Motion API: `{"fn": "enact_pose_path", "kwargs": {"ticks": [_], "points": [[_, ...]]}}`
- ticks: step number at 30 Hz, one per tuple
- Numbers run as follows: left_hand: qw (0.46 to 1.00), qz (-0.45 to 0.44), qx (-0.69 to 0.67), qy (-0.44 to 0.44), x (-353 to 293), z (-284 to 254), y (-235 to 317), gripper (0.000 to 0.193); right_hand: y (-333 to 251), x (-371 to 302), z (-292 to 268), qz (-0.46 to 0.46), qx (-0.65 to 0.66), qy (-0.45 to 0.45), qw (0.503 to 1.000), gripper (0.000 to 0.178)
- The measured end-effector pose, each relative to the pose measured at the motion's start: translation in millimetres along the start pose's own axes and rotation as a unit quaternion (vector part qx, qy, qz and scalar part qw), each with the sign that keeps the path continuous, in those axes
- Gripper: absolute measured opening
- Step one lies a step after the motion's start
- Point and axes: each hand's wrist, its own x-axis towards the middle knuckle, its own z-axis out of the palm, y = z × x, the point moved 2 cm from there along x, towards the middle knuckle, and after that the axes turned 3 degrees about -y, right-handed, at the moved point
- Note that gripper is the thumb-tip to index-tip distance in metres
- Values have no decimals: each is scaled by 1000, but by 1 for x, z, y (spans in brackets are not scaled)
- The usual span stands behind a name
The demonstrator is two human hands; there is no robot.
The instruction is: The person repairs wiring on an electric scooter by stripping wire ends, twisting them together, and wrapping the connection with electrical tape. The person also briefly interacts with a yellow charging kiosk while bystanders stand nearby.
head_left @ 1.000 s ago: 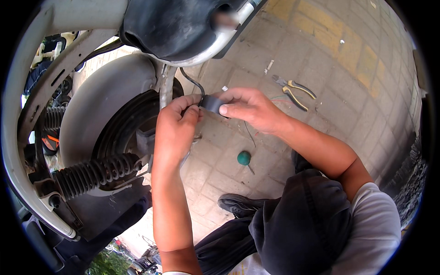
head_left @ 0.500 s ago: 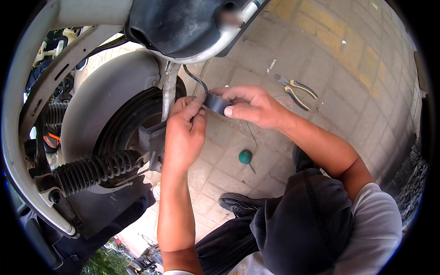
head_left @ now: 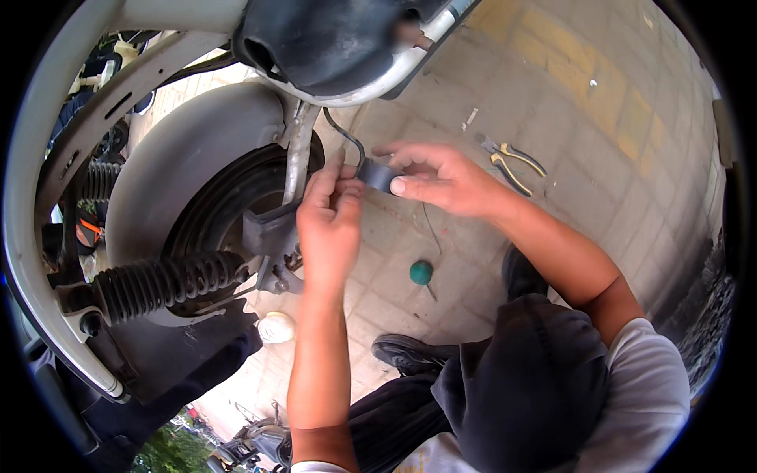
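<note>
A black cable (head_left: 344, 132) hangs below the dark plastic housing (head_left: 323, 47) of a scooter. My left hand (head_left: 330, 221) pinches its lower end between the fingertips. In my right hand (head_left: 449, 180) is a roll of black tape (head_left: 379, 175), gripped at its edge by thumb and fingers. The roll sits right against the cable and the left fingertips. Whether a strip of tape is wound on the cable is hidden by the fingers.
Pliers with yellow-and-black handles (head_left: 516, 164) lie on the paving to the right. Below the hands rests a green ball-like thing (head_left: 421, 273) with a thin rod. The wheel (head_left: 197, 158) and a coil-spring shock absorber (head_left: 169, 285) stand left. A white round object (head_left: 276, 327) is beside my left forearm.
My left hand has shifted slightly right in the picture, and the right fingers have loosened a little around the tape roll. The view of the scooter has shifted slightly too.
</note>
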Motion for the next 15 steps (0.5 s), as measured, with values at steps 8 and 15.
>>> {"fn": "enact_pose_path", "kwargs": {"ticks": [8,15], "points": [[983,57,-123,125,-15,32,-23,66,-40,3,10,72,-98,34,992,40],[948,70,-262,168,-2,35,-34,62,-69,28,29,47,-296,90,950,41]]}}
